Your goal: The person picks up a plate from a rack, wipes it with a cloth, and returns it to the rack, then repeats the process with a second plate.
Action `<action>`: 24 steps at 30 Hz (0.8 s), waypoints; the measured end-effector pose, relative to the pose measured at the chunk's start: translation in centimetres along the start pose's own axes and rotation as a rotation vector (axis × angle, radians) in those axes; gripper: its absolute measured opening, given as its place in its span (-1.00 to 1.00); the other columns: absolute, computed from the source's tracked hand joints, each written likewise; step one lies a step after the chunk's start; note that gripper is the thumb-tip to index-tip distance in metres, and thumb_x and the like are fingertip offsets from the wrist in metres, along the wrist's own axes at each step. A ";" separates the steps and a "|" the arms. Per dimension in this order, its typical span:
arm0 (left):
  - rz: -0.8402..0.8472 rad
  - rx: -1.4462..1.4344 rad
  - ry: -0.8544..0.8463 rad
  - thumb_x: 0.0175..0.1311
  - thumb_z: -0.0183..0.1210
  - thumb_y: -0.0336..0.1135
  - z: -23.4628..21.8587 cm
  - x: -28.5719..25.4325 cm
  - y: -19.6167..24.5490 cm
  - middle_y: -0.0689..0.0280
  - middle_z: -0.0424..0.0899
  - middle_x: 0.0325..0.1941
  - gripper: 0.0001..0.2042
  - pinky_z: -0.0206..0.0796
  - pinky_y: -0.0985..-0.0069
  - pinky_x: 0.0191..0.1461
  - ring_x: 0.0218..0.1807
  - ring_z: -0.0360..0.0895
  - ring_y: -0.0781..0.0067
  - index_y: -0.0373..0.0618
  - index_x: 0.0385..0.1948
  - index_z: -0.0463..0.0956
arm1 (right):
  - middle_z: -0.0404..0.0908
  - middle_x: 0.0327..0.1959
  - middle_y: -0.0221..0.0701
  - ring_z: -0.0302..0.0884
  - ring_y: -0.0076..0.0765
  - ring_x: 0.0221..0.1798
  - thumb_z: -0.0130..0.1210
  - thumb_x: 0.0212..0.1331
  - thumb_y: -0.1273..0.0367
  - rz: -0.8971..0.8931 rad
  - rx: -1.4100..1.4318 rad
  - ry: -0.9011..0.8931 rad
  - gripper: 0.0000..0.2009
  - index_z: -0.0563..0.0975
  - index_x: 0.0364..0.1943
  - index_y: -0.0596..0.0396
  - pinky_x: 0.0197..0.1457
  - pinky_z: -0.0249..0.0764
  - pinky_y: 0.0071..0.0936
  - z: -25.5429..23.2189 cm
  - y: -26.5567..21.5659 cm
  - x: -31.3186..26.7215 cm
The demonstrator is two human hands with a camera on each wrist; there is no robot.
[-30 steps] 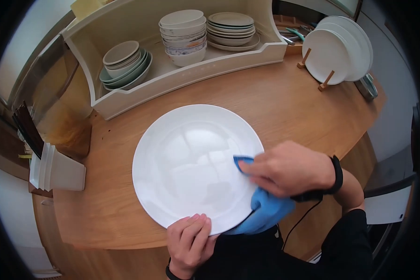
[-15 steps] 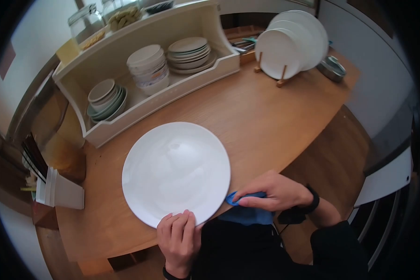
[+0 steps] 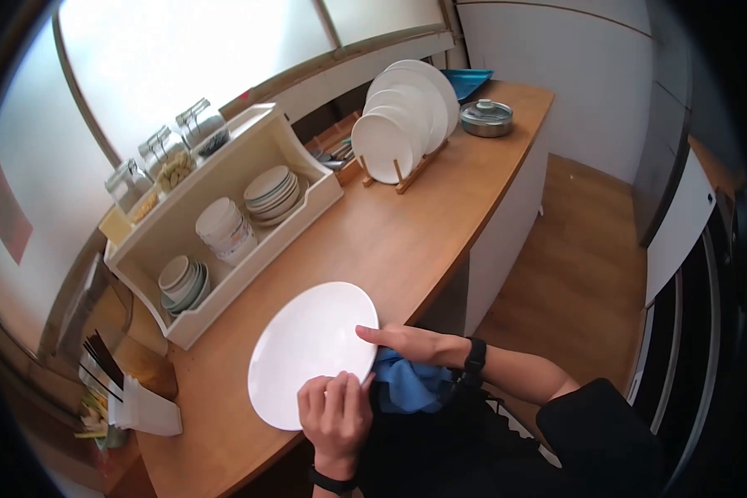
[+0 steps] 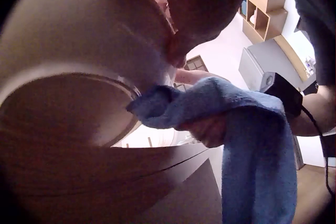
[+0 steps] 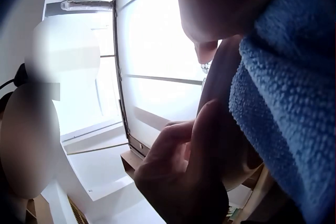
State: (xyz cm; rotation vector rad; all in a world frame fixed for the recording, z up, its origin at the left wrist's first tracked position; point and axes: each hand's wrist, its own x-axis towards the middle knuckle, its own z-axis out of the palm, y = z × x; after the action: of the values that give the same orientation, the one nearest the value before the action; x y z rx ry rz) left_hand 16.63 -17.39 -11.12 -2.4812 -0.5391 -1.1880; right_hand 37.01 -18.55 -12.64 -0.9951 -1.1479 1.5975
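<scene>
A large white plate (image 3: 307,349) is tilted above the near edge of the table. My left hand (image 3: 336,419) grips its near rim, fingers over the top face. At the right rim is my right hand (image 3: 411,342), its thumb on the upper face and a blue cloth (image 3: 411,383) hanging beneath the hand. In the left wrist view the plate's underside (image 4: 89,40) with its foot ring rises off the table, and the cloth (image 4: 210,98) touches close to that ring. The right wrist view has the cloth (image 5: 283,98) against the plate.
A cream shelf (image 3: 261,278) with stacked bowls and small plates stands along the back. Beyond it are a wooden rack of white plates (image 3: 386,149) and a lidded metal pot (image 3: 486,119). White cups (image 3: 149,407) with chopsticks stand at the left.
The plate has gone from lying flat on the table to being tilted up in both hands. My right hand has moved from beside the plate to its right rim. The head view has turned right.
</scene>
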 end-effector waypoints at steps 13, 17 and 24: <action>0.121 -0.120 -0.161 -0.01 0.48 -0.43 4.1 4.7 2.7 0.26 0.63 -0.29 -0.81 0.40 0.23 -0.10 -0.23 0.57 0.15 -0.20 -0.39 0.65 | 0.64 0.16 -0.13 0.61 -0.34 0.15 0.18 0.34 0.33 -0.077 0.354 -0.002 -0.49 0.43 0.27 0.40 0.29 0.49 -0.40 -6.7 1.3 -0.6; 0.231 -0.183 -0.291 0.16 0.39 -0.44 5.4 6.9 3.6 0.18 0.65 -0.17 -0.80 0.46 0.23 -0.04 -0.11 0.62 0.14 -0.24 -0.22 0.63 | 0.66 0.13 -0.12 0.60 -0.33 0.11 0.16 0.33 0.28 -0.060 0.222 0.081 -0.54 0.53 0.17 0.41 0.26 0.46 -0.43 -9.1 0.3 -2.5; 0.243 -0.335 -0.363 0.18 0.41 -0.45 5.8 9.6 4.8 0.15 0.67 -0.18 -0.81 0.50 0.24 -0.06 -0.14 0.64 0.12 -0.23 -0.21 0.64 | 0.73 -0.03 -0.12 0.63 -0.31 0.03 0.15 0.32 0.30 -0.137 0.145 0.193 -0.60 0.61 0.02 0.46 0.22 0.48 -0.44 -12.1 1.5 -3.4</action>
State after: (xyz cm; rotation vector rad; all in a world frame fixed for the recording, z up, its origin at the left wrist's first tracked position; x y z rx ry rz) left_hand 28.33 -17.14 -7.61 -2.9681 -0.1193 -0.7899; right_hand 48.96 -19.16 -16.70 -0.9324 -0.9353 1.4213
